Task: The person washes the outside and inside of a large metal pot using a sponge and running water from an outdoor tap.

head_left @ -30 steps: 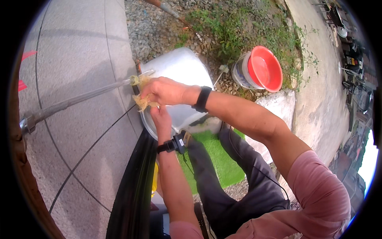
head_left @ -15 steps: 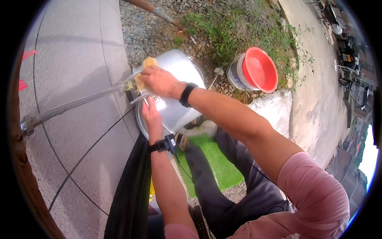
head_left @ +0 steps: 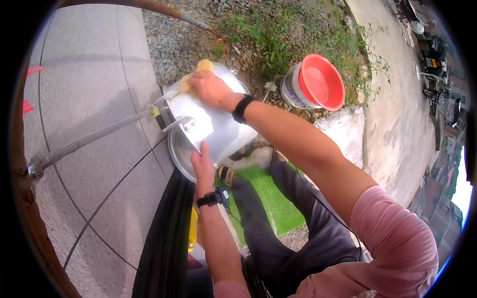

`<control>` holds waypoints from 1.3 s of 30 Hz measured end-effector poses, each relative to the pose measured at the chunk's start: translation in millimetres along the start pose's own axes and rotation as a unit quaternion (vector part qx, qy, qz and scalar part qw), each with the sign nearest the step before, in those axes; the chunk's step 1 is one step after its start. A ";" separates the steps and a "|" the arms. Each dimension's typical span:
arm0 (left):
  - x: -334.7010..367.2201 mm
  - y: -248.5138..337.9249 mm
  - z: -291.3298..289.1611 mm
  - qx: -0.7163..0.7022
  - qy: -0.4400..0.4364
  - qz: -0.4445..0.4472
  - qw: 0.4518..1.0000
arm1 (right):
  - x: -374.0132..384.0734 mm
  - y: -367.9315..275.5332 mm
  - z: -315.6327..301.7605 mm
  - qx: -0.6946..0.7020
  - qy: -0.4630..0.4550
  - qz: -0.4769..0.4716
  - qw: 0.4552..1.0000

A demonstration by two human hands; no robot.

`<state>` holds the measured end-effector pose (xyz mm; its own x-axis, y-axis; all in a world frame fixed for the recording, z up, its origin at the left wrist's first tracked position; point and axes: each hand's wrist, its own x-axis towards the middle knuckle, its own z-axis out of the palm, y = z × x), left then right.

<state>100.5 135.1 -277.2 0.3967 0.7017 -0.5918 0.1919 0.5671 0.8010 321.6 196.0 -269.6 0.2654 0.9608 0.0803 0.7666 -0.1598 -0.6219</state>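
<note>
Head view: pinching round silver metal pot [head_left: 217, 122] with left hand [head_left: 202, 166], crumpled yellow fibrous pad [head_left: 186, 84] with right hand [head_left: 212, 90]; could tip if pressed unevenly.

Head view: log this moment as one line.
silver pot: tilted; left grip: on its rim; right grip: yellow scrubber against its side
</note>
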 end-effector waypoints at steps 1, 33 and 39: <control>3.2 1.9 2.9 0.007 0.024 0.022 0.999 | -7.3 -7.8 -1.4 0.013 0.015 -0.011 1.000; 45.4 50.2 -9.0 -0.109 0.073 -0.013 0.991 | -5.5 -89.2 28.0 -0.060 0.035 -0.025 0.997; 41.7 30.7 -23.5 -0.111 0.070 0.018 0.991 | -52.2 -87.5 22.9 -0.030 -0.025 -0.136 0.990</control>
<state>101.8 191.9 -279.4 0.2688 0.7669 -0.5828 -0.0286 0.6112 0.7910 227.3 165.0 -237.1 0.0169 0.9798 0.1993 0.8393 0.0944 -0.5354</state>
